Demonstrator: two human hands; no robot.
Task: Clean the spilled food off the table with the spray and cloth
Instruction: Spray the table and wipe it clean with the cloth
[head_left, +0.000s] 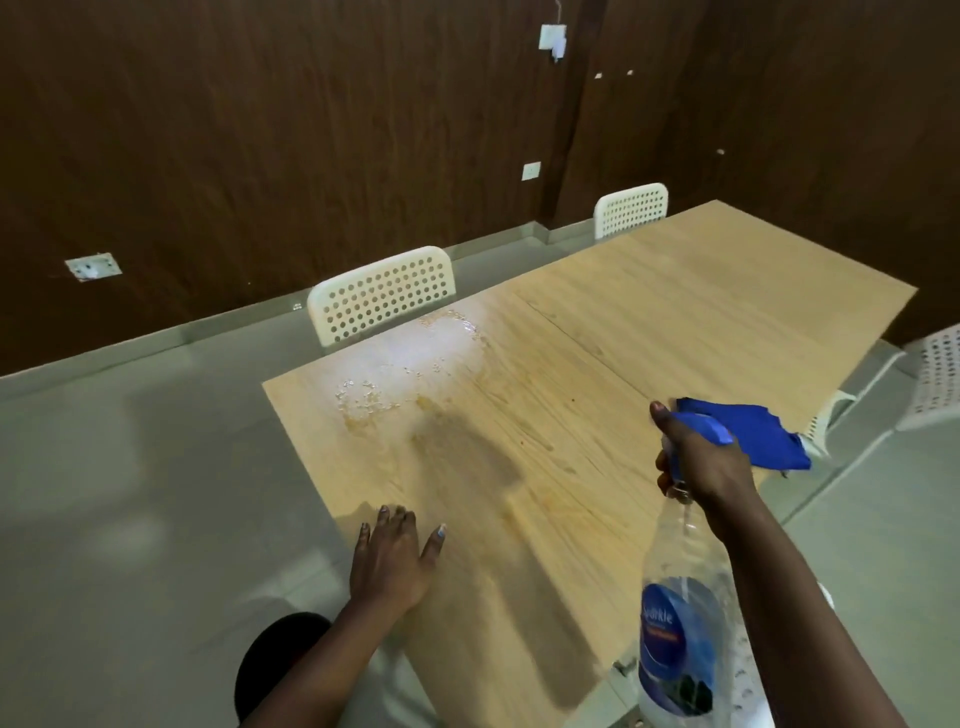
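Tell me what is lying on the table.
On the table lie a wet spill with food bits and a blue cloth; the left hand rests flat. The right hand covers part of the cloth.

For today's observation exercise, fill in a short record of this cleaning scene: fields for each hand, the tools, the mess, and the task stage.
left hand: left hand rests flat on the table, fingers spread
right hand: right hand grips the spray bottle at its blue trigger head
cloth: blue cloth lies on the table beyond the right hand
mess: spilled food, wet and shiny, near the far edge by a white chair
stage: wiping not yet begun
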